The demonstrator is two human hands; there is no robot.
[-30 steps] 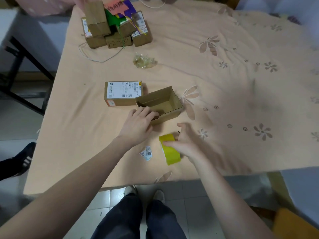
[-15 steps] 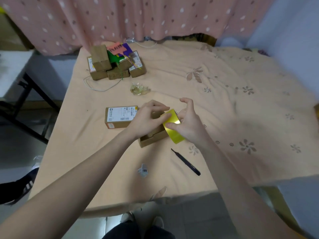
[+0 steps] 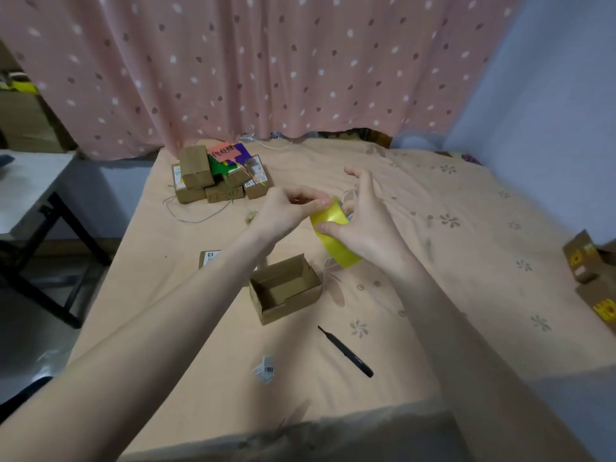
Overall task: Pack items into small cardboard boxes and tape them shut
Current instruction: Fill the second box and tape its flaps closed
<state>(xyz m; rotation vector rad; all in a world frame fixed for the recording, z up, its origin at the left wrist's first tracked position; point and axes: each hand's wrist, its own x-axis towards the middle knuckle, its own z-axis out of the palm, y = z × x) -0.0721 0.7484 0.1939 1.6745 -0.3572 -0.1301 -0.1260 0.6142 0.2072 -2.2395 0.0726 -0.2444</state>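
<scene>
The yellow tape roll (image 3: 335, 233) is held in the air between both hands, above and just behind the open cardboard box (image 3: 285, 288) on the table (image 3: 433, 248): the right hand (image 3: 365, 225) grips it with thumb on its outer band and upper fingers spread, while the left hand (image 3: 286, 208) pinches at its upper edge. The right palm hides the roll's far side, so its core cannot be made out, and the left forearm covers most of the labelled box (image 3: 210, 258). The open box's long axis runs left-near to right-far, mouth upward.

Pink spotted curtain (image 3: 266, 61) behind — pale blue wall (image 3: 550, 111) right, grey side table (image 3: 30, 181) left.
</scene>
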